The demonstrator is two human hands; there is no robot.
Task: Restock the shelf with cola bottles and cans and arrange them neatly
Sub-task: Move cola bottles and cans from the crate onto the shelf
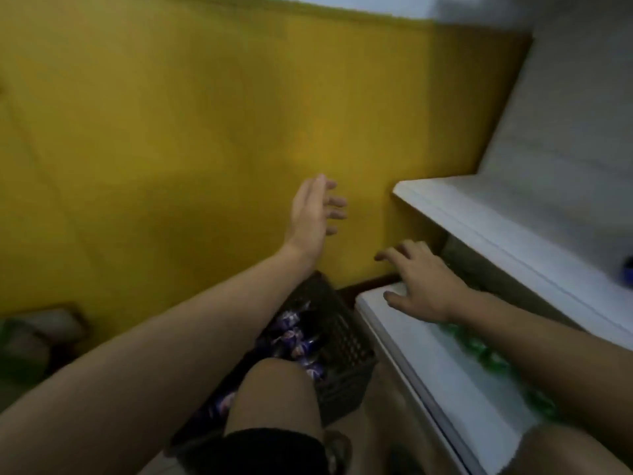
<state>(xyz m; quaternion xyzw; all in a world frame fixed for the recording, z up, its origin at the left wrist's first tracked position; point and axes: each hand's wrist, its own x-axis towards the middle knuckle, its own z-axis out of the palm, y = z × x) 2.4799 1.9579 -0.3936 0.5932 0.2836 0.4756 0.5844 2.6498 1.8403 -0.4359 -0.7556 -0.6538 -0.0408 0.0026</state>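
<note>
though blurry, purple-and-white bottles (292, 338) (heaped) in dark crate (346, 337)

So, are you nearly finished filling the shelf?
Not nearly. Done: a row of green things sits on the lower shelf. In hand: nothing; the left hand is open in the air, the right hand spreads its fingers over the shelf's corner. Left: the dark crate on the floor holds plenty of purple-labelled items, too blurred to name.

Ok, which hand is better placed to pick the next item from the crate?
Left, probably. The left hand is open and empty, and its forearm crosses just above the dark crate. The right hand is spread over the lower shelf edge.
</note>
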